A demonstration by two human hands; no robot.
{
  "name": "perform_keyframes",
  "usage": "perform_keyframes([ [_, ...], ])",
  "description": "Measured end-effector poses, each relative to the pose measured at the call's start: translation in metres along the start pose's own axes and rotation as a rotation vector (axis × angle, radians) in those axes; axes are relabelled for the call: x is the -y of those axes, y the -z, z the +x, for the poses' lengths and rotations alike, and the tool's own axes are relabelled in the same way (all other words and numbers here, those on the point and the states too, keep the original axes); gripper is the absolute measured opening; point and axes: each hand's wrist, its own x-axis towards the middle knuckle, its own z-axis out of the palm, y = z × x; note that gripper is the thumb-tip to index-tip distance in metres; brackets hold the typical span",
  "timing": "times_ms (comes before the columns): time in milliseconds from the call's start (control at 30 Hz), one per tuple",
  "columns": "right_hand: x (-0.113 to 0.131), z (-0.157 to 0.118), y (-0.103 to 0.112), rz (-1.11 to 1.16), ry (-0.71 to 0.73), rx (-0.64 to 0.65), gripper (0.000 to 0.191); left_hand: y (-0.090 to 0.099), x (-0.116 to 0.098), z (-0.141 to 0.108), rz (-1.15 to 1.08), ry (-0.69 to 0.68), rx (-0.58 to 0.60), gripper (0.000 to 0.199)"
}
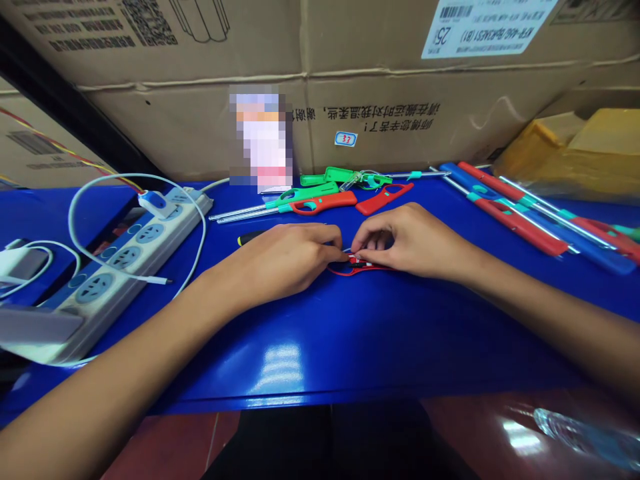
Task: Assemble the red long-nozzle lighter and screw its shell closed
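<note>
A red lighter shell (341, 271) with small white and black parts inside lies on the blue table, between my two hands. My left hand (300, 257) reaches in from the left, its fingers curled and the index fingertip on the small parts. My right hand (407, 241) meets it from the right, thumb and index finger pinched at the shell's inner parts; what lies between those fingertips is too small to name. A black tool with a yellow end (249, 237) is partly hidden behind my left hand.
Behind my hands lie green (313, 193) and red lighter pieces (384, 199). Blue and red lighters (520, 217) with metal tubes lie at the right. A power strip (125, 257) with cables stands left. Cardboard boxes (380, 87) line the back, behind a blurred upright object (265, 143).
</note>
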Motion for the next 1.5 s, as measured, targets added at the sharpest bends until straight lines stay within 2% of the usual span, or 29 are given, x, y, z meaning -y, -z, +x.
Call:
perform_keyframes([
  [500, 0.0, 0.0, -0.001, -0.08, -0.021, -0.033, 0.011, -0.003, -0.003, 0.0, 0.043, 0.004, -0.012, 0.03],
  [733, -0.005, 0.0, 0.003, -0.001, 0.029, 0.008, 0.005, -0.002, 0.002, 0.0, -0.025, 0.007, -0.033, 0.027],
  [1100, 0.002, -0.001, 0.015, 0.042, 0.049, 0.055, 0.014, 0.002, 0.008, 0.0, -0.159, -0.003, -0.041, 0.023],
  [1300, 0.002, -0.002, 0.017, 0.035, 0.086, -0.014, 0.016, -0.001, 0.007, 0.002, -0.234, 0.093, -0.17, 0.017],
  [1500, 0.004, -0.004, 0.014, -0.039, 0.125, -0.08, 0.011, -0.018, 0.002, 0.01, -0.253, 0.129, -0.317, 0.017],
])
